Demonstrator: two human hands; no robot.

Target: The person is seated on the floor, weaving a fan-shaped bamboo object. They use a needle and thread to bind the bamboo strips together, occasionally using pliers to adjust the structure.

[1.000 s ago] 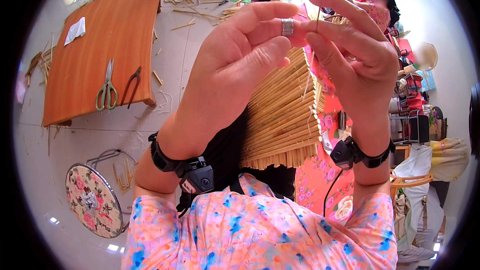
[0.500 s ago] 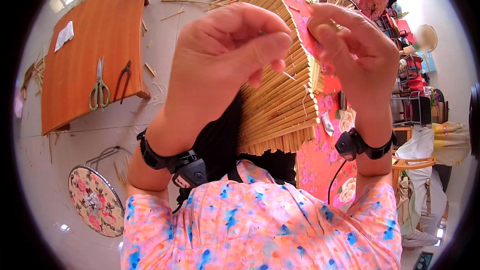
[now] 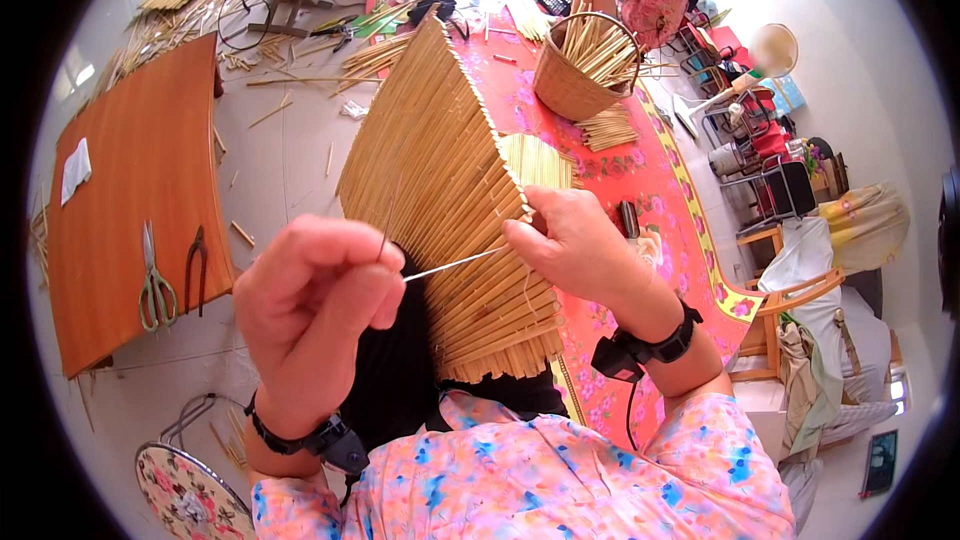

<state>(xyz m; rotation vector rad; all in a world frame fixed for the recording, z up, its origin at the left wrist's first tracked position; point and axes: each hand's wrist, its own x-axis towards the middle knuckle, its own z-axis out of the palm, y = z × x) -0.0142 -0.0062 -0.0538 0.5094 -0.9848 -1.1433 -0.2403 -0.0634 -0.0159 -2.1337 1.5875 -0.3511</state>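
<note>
A: What is in the room?
B: A pale floor (image 3: 300, 155) with loose sticks on it. A red flowered cloth (image 3: 665, 240) lies on the right, with a round woven basket (image 3: 575, 85) full of sticks on it. Another person (image 3: 655, 10) in pink sits near the basket.
A: And on the left?
B: A brown wooden table (image 3: 130, 170). Green-handled scissors (image 3: 157, 298), dark pliers (image 3: 196, 265) and a white cloth (image 3: 76, 170) lie on it.
A: Where is the stick panel?
B: The stick panel (image 3: 430, 160) leans over the person's lap, in front of the body.
A: What does the left hand hold?
B: The left hand (image 3: 320, 305) pinches a thin needle (image 3: 389, 215), finger and thumb pressed together. White thread (image 3: 452, 265) runs tight from there to the panel's edge, by the other hand.
A: And that one?
B: The right hand (image 3: 575, 245) is closed on the panel's right edge, thumb on the front. I can't see all its fingers.
A: How are the arms?
B: Both are bent. The left hand is up high, left of the panel. The right one reaches in from the right.
</note>
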